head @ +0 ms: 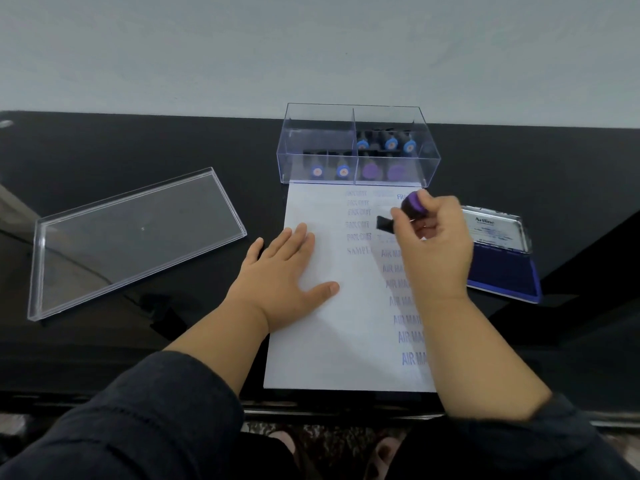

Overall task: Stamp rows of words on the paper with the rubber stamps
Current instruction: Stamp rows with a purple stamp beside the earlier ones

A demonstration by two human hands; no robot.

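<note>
Head view: right hand (433,237) grip closed round purple-capped stamp (412,207), tilted over paper (322,341). Left hand (284,268) flat, pinning the sheet left of grip. Level the face, press straight down below the last row, no rocking.

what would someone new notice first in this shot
The white paper at centre, with blue stamped words down it. The right hand grips a purple-topped stamp over its upper part while the left hand lies flat on it. Behind stands a clear box of stamps, with an ink pad at right.
</note>
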